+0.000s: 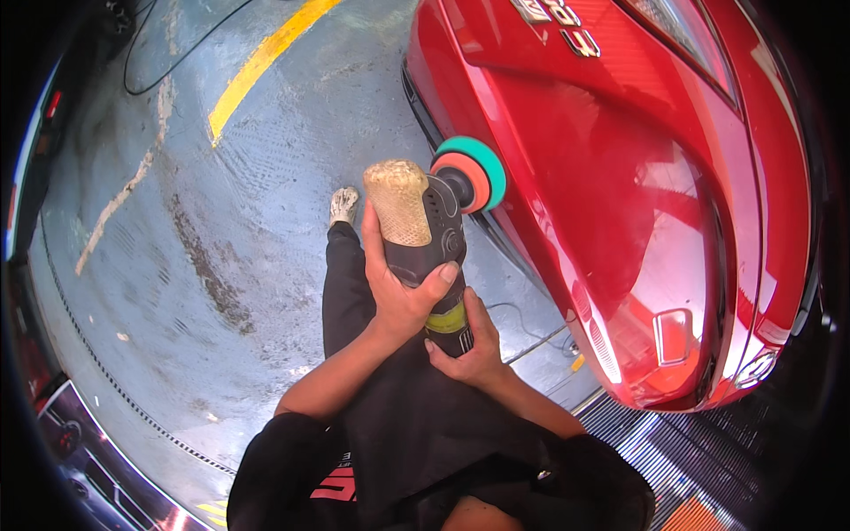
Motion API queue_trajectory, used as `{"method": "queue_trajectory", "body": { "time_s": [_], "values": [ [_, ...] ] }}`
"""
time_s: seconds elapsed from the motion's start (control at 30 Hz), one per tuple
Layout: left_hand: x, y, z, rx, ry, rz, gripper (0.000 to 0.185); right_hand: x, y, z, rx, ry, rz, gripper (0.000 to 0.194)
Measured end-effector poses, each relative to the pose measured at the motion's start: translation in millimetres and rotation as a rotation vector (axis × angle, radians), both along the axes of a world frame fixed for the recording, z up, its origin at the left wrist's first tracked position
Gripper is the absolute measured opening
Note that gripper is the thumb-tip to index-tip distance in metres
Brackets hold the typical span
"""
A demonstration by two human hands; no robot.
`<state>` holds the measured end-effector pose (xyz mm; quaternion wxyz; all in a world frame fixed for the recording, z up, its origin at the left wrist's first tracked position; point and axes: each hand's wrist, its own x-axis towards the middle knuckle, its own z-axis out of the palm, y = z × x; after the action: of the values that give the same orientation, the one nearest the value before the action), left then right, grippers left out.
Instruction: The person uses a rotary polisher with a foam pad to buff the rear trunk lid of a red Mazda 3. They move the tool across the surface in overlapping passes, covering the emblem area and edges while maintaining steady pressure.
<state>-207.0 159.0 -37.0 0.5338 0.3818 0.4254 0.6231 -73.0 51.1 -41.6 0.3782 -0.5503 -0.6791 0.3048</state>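
Note:
Both hands are around a dark car polisher (446, 216) with a lime-green band and a worn tan cover over its head. My left hand (405, 295) grips the body just behind the head, thumb on top. Farther back, my right hand (475, 348) holds the rear end by the green band. The round polishing pad (493, 174), green with an orange layer, faces the red car's painted rear body (564, 159). Whether the pad touches the paint I cannot tell. Light reflections cover the glossy panel, and chrome lettering (580, 43) sits near its top.
A black cable (126, 73) curves over the blue-grey floor (279, 172), near a yellow painted line (265, 63). My shoe (344, 204) stands left of the polisher. Ribbed floor grating (637, 438) runs beneath the car's lower end. A thin cord (524, 310) lies beside the car.

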Motion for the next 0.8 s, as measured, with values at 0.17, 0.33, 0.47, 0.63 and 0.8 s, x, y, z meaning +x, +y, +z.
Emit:
{"method": "queue_trajectory", "body": {
  "time_s": [0.17,0.33,0.47,0.63,0.8],
  "values": [
    [-20.1,48.5,4.5,-0.022,0.098,0.052,0.110,-14.9,50.2,6.9,-0.136,0.031,-0.001,0.100],
    [-5.9,47.4,1.0,0.097,0.102,0.049,0.071,-4.3,44.0,8.4,-0.099,0.035,-0.017,0.101],
    [24.2,-12.4,4.7,0.042,0.086,0.037,0.088,29.2,-11.7,6.7,-0.108,0.016,-0.013,0.101],
    [58.5,-98.3,22.3,-0.058,0.123,-0.095,0.121,76.2,-96.2,16.9,-0.121,0.094,-0.011,0.098],
    [78.8,-105.9,65.4,0.108,0.265,-0.333,0.133,84.1,-124.1,38.9,-0.250,0.345,-0.081,0.107]
  ]
}}
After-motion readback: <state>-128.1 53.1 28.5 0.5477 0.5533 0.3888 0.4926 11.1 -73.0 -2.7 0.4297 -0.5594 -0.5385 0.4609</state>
